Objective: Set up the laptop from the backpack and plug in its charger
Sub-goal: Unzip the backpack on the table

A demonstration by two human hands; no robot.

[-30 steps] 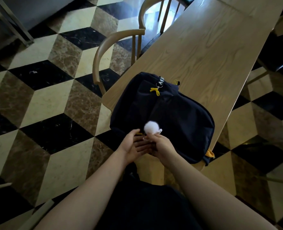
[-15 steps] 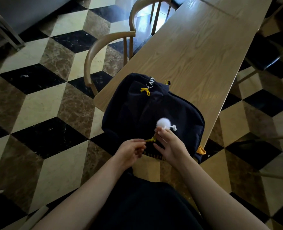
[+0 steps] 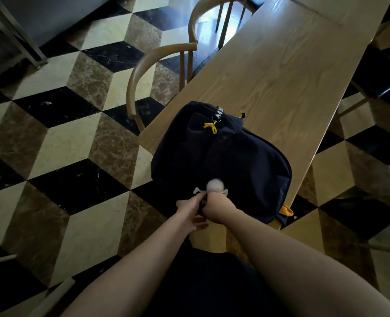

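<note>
A dark navy backpack (image 3: 223, 161) lies flat on the near end of the wooden table (image 3: 281, 72), with yellow zipper pulls at its far end and a white fluffy pom-pom charm (image 3: 214, 186) at its near edge. Both hands meet at that near edge. My right hand (image 3: 217, 208) is curled on the bag's edge just below the pom-pom. My left hand (image 3: 189, 211) reaches in beside it and pinches something small at the same spot; what it pinches is hidden. No laptop or charger shows.
Two wooden chairs with curved backs (image 3: 159, 65) stand at the table's left side. A dark chair (image 3: 381, 76) sits on the right. The floor is a cube-pattern marble. A yellow strap end (image 3: 286, 210) hangs off the backpack's near right corner.
The hands were apart along the near edge half a second ago; now they have come together below the pom-pom, which has shifted left.
</note>
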